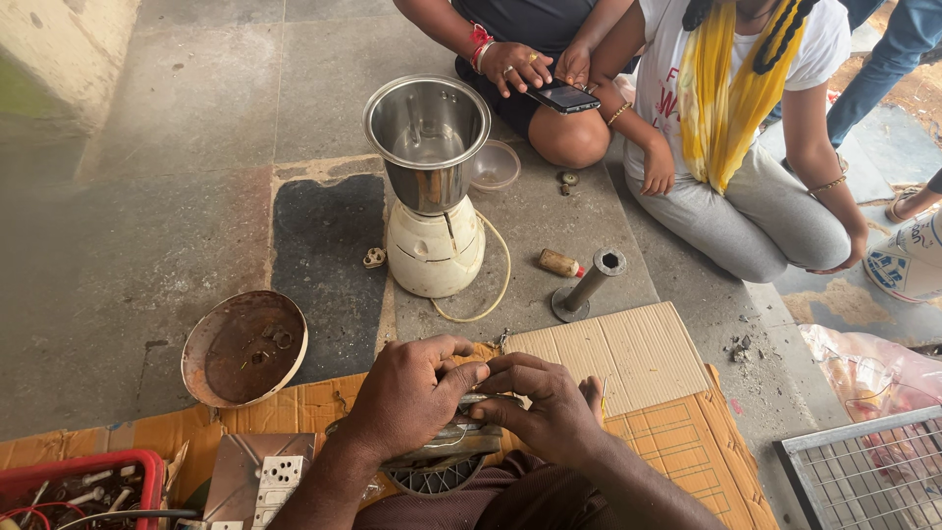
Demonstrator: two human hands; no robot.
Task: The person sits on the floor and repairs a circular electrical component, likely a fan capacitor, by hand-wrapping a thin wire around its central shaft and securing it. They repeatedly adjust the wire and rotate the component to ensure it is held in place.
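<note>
A small metal part (481, 400) sits pinched between the two hands of a person seated on the floor, held low over the lap and just above a round grey motor housing (442, 461) with a slotted grille. The left hand (407, 393) curls over the part from the left, thumb and forefinger pressed together on it; the right hand (549, 407) meets it from the other side, fingertips (491, 381) closed on the same piece. Most of the part is hidden by the fingers, so its shape cannot be told.

Under the hands lies brown cardboard (648, 393), spread over the stone floor (196, 128). To the left, a red tray (59, 466) holds wires and small white fittings, with a white switch plate (277, 481) beside it. A rusty round pan (243, 348) rests tilted at the cardboard's edge.

Farther out stands a cream mixer base (435, 250) with a steel jar (427, 137) upright on top and its cord (496, 285) looped alongside. Near it lie a small bottle (559, 262), a metal socket tool (589, 285) and a clear lid (494, 165). Two other people sit beyond, one holding a phone (562, 96). A wire mesh panel (863, 471) shows at lower right.
</note>
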